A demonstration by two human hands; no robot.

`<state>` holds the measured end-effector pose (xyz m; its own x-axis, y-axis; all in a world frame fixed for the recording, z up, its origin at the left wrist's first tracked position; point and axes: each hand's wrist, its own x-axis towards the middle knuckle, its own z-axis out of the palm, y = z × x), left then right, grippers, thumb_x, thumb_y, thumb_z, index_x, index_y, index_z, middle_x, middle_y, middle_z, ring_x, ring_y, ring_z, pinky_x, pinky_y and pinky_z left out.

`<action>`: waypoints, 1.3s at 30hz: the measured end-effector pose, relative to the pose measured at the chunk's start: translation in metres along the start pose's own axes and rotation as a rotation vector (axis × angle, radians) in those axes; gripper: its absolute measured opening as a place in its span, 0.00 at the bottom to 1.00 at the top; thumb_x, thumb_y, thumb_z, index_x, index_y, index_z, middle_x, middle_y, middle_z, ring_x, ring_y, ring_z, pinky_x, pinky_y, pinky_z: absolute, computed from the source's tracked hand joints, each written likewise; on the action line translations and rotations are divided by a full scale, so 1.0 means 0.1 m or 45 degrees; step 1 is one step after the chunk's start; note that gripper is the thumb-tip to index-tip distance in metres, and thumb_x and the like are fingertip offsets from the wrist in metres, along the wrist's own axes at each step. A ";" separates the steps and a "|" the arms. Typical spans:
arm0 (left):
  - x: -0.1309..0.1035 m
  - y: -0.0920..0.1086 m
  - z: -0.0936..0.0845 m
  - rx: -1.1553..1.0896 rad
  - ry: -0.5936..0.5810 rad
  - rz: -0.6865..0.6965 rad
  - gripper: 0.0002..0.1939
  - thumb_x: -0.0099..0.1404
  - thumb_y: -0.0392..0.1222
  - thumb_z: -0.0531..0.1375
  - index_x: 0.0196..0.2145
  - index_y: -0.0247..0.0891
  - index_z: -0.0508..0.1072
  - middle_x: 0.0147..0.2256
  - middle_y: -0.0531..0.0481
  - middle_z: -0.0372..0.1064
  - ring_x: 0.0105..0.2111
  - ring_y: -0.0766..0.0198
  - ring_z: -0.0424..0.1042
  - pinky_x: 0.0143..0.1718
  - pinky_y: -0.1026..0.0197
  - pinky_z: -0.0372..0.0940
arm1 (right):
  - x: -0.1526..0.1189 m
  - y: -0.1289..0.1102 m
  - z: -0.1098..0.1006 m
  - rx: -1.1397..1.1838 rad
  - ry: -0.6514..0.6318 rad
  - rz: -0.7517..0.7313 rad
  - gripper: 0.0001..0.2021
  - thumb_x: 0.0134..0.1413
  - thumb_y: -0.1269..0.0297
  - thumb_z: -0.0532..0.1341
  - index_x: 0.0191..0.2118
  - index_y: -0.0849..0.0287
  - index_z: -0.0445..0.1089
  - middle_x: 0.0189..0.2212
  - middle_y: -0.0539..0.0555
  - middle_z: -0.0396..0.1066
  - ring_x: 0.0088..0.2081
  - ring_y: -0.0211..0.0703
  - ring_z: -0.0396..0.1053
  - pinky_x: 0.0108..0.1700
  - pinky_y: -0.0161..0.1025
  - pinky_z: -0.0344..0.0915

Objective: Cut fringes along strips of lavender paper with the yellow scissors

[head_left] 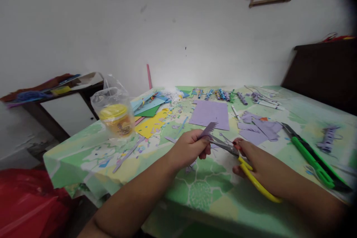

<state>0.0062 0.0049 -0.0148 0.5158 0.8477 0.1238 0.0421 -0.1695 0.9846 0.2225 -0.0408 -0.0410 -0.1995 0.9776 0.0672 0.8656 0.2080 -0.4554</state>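
My left hand pinches a small purple paper piece with a fringed edge, above the flowered tablecloth. In my right hand are yellow-handled scissors. Their blades point left and reach the paper beside my left fingers. Behind my hands lies a square purple sheet. Cut purple pieces lie to the right of it. Thin purple strips and small scraps are scattered around my left hand.
A green-and-black cutter lies at the right near a purple roll. A bagged, yellow-lidded tub stands left, beside coloured sheets. Small decorated rolls line the back. A dark cabinet stands right.
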 end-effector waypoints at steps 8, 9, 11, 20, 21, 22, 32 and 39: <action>-0.06 0.03 0.04 0.308 -0.099 0.042 0.11 0.59 0.36 0.52 0.20 0.36 0.65 0.19 0.55 0.61 0.19 0.72 0.61 0.24 0.67 0.57 | -0.02 0.01 0.06 0.073 -0.031 -0.084 0.21 0.49 0.52 0.59 0.48 0.55 0.62 0.48 0.62 0.70 0.47 0.58 0.69 0.46 0.49 0.65; -0.06 0.04 0.04 0.318 -0.102 0.044 0.11 0.59 0.35 0.51 0.20 0.36 0.65 0.19 0.56 0.61 0.19 0.72 0.61 0.24 0.67 0.57 | -0.02 0.01 0.06 0.078 -0.025 -0.098 0.20 0.49 0.53 0.59 0.47 0.55 0.62 0.48 0.62 0.70 0.47 0.58 0.69 0.46 0.49 0.64; -0.07 0.05 0.04 0.330 -0.094 0.048 0.11 0.58 0.35 0.52 0.19 0.36 0.64 0.19 0.56 0.60 0.20 0.72 0.61 0.24 0.67 0.56 | -0.03 0.02 0.07 0.080 -0.006 -0.115 0.20 0.49 0.54 0.59 0.47 0.55 0.62 0.47 0.62 0.71 0.45 0.57 0.69 0.46 0.49 0.65; -0.11 0.12 0.03 0.370 -0.106 0.084 0.13 0.58 0.33 0.51 0.17 0.36 0.64 0.17 0.56 0.59 0.19 0.73 0.59 0.24 0.68 0.55 | -0.04 0.04 0.11 -0.001 0.033 -0.139 0.22 0.48 0.54 0.59 0.49 0.57 0.62 0.47 0.62 0.71 0.46 0.56 0.70 0.46 0.49 0.65; -0.11 0.13 0.02 0.353 -0.117 0.086 0.13 0.58 0.33 0.51 0.17 0.36 0.64 0.17 0.56 0.59 0.19 0.73 0.59 0.24 0.68 0.55 | -0.04 0.04 0.12 -0.023 0.037 -0.134 0.23 0.48 0.54 0.59 0.50 0.58 0.61 0.48 0.64 0.70 0.47 0.57 0.69 0.47 0.50 0.65; -0.11 0.13 0.02 0.331 -0.131 0.087 0.13 0.58 0.33 0.51 0.17 0.36 0.64 0.16 0.56 0.58 0.18 0.73 0.59 0.23 0.68 0.56 | -0.04 0.04 0.12 -0.040 0.042 -0.129 0.25 0.48 0.54 0.59 0.51 0.59 0.60 0.49 0.65 0.69 0.48 0.58 0.69 0.48 0.50 0.64; -0.09 0.08 -0.01 0.039 -0.226 -0.003 0.13 0.60 0.41 0.55 0.20 0.36 0.64 0.15 0.58 0.59 0.15 0.75 0.57 0.17 0.70 0.53 | -0.03 0.04 0.13 -0.068 0.052 -0.117 0.20 0.49 0.55 0.57 0.46 0.59 0.60 0.43 0.64 0.70 0.43 0.57 0.70 0.44 0.51 0.66; -0.09 0.09 -0.03 -0.064 -0.247 -0.073 0.10 0.59 0.43 0.57 0.24 0.35 0.67 0.14 0.58 0.60 0.13 0.75 0.56 0.17 0.69 0.51 | -0.04 0.04 0.12 -0.077 0.059 -0.132 0.17 0.51 0.54 0.56 0.45 0.57 0.60 0.40 0.62 0.70 0.40 0.54 0.70 0.41 0.50 0.65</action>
<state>-0.0007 -0.0031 -0.0071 0.6689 0.7419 0.0460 0.0361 -0.0942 0.9949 0.2211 -0.0440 -0.0533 -0.2694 0.9508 0.1528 0.8676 0.3084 -0.3899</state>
